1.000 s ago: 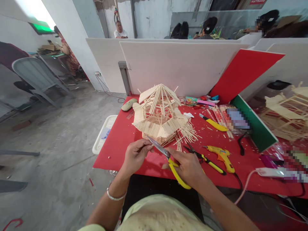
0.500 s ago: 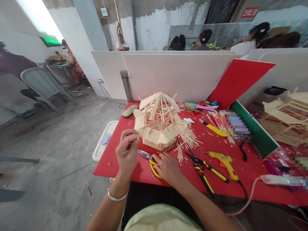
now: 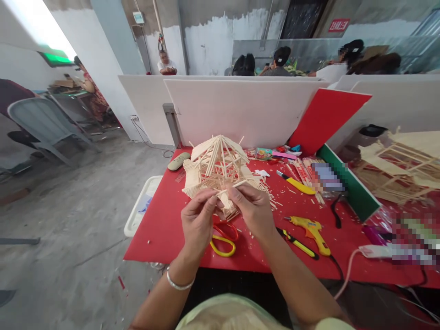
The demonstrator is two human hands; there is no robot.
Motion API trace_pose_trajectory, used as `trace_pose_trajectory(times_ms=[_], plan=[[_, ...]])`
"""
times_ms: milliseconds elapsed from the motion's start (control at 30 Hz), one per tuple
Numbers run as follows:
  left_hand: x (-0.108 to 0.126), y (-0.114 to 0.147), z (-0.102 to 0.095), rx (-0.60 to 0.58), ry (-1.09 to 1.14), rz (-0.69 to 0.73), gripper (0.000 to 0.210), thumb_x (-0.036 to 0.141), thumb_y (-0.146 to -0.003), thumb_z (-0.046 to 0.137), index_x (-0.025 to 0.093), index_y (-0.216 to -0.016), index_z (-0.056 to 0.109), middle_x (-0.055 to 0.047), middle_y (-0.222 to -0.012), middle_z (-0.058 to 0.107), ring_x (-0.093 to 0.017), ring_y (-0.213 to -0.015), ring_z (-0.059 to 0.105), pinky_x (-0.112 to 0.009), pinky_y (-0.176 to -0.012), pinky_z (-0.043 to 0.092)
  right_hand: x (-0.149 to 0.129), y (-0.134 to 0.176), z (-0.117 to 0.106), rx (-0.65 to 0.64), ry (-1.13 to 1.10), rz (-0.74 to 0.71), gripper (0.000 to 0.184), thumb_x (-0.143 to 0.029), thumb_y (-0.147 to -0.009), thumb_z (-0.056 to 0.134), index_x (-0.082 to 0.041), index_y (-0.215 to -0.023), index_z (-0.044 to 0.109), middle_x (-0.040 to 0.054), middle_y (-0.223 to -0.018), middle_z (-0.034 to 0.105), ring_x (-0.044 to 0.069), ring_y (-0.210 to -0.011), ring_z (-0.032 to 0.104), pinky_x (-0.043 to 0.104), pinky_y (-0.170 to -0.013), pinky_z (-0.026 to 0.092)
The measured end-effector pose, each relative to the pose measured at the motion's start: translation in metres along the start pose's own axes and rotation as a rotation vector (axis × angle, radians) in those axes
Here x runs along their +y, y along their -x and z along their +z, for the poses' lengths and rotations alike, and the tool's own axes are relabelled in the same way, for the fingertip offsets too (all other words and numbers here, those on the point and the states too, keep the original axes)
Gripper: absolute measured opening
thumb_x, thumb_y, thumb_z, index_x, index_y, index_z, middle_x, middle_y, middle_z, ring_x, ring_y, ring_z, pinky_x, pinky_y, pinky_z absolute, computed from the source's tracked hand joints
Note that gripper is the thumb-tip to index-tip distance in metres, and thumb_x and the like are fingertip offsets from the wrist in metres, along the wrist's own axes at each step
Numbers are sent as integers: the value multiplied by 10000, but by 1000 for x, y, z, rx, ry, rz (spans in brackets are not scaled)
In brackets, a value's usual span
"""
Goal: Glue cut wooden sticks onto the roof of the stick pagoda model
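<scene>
A pavilion model [image 3: 220, 158] built of thin wooden sticks stands on the red-covered table [image 3: 154, 229]. Directly in front of its lower roof, my left hand [image 3: 197, 217] and my right hand [image 3: 254, 208] are held close together, fingertips almost meeting. My right thumb and fingers pinch a thin wooden stick [image 3: 239, 184]. The left fingers are closed in a pinch at the stick's other end, where a pale piece shows between them. Below the hands lie scissors [image 3: 223, 246] with red and yellow handles, their blades hidden.
Right of the hands lie pliers [image 3: 299, 245], a yellow hot glue gun [image 3: 311, 233] with its cord, and a yellow utility knife [image 3: 297, 183]. Loose sticks [image 3: 271, 197] are scattered beside the model. A green board [image 3: 350, 183] and white panels [image 3: 237, 114] border the table.
My right hand has left the scissors and risen to the model's front, now pinching a stick. My left hand has moved right to meet it. The view has shifted slightly.
</scene>
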State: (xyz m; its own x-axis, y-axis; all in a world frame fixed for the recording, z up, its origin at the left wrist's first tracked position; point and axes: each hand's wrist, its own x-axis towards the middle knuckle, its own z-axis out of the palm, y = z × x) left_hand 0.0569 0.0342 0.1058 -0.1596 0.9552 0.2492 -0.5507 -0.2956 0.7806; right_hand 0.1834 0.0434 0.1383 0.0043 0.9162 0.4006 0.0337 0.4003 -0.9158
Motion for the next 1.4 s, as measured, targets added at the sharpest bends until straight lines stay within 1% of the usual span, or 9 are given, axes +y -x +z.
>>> trace_pose_trajectory(times_ms=[100, 200, 300, 400, 500, 633, 767, 967, 1400], plan=[[-2, -7, 2, 28, 5, -224, 185, 271, -767, 787, 146, -896, 743, -4, -659, 634, -89, -498, 569, -191, -423, 501, 0, -17, -3, -14, 267, -161, 189, -354, -903, 629, -216, -799, 705, -8, -773, 624, 111, -705, 551, 252, -642, 424], [-5, -18, 0, 8, 68, -399, 210, 289, -733, 814, 126, -813, 709, -12, -683, 656, -70, -468, 555, -164, -386, 465, 6, -32, -5, -34, 473, -252, 196, -365, -916, 610, -212, -849, 712, 2, -813, 657, 115, -723, 570, 263, -696, 448], [-7, -35, 0, 2, 149, -472, 215, 259, -719, 826, 125, -811, 685, -4, -691, 660, -55, -478, 568, -134, -397, 450, 10, -44, -7, -14, 621, -306, 231, -381, -924, 598, -221, -1045, 713, 20, -897, 690, 130, -764, 596, 278, -733, 468], [-6, -52, 2, 25, 214, -541, 219, 210, -705, 830, 111, -825, 677, 4, -686, 652, -37, -485, 565, -113, -406, 437, 11, -53, -7, 38, 722, -352, 340, -381, -943, 571, -249, -1249, 641, 30, -970, 695, 141, -814, 609, 280, -733, 474], [-5, -66, 4, 65, 255, -612, 191, 176, -706, 813, 100, -798, 664, 6, -664, 643, -25, -466, 544, -103, -388, 415, 12, -60, -6, 74, 790, -415, 334, -354, -967, 527, -270, -1272, 634, 35, -998, 682, 142, -831, 610, 278, -724, 472], [-5, -74, 6, 101, 262, -621, 137, 152, -734, 774, 90, -770, 657, -3, -644, 643, -27, -466, 548, -100, -381, 411, 20, -67, -5, 89, 849, -466, 303, -345, -972, 515, -278, -1223, 671, 33, -963, 671, 150, -854, 615, 290, -753, 472], [-6, -76, 6, 91, 250, -588, 143, 162, -730, 777, 87, -780, 666, -1, -647, 650, -32, -464, 559, -104, -364, 401, 24, -73, -3, 107, 893, -463, 299, -359, -961, 534, -278, -1213, 674, 29, -959, 669, 155, -855, 621, 293, -743, 466], [-6, -76, 6, 88, 235, -534, 188, 199, -719, 798, 100, -813, 668, -8, -727, 690, -35, -471, 570, -116, -353, 393, 23, -79, 3, 152, 901, -467, 254, -364, -954, 540, -256, -1126, 693, 39, -1044, 667, 149, -853, 622, 291, -736, 459], [1, -79, 3, 67, 219, -562, 185, 257, -759, 720, 111, -859, 668, -23, -712, 695, -62, -468, 573, -156, -388, 424, 28, -85, 4, 132, 908, -511, 253, -336, -953, 544, -287, -1159, 682, 50, -1022, 641, 173, -897, 598, 322, -795, 473]])
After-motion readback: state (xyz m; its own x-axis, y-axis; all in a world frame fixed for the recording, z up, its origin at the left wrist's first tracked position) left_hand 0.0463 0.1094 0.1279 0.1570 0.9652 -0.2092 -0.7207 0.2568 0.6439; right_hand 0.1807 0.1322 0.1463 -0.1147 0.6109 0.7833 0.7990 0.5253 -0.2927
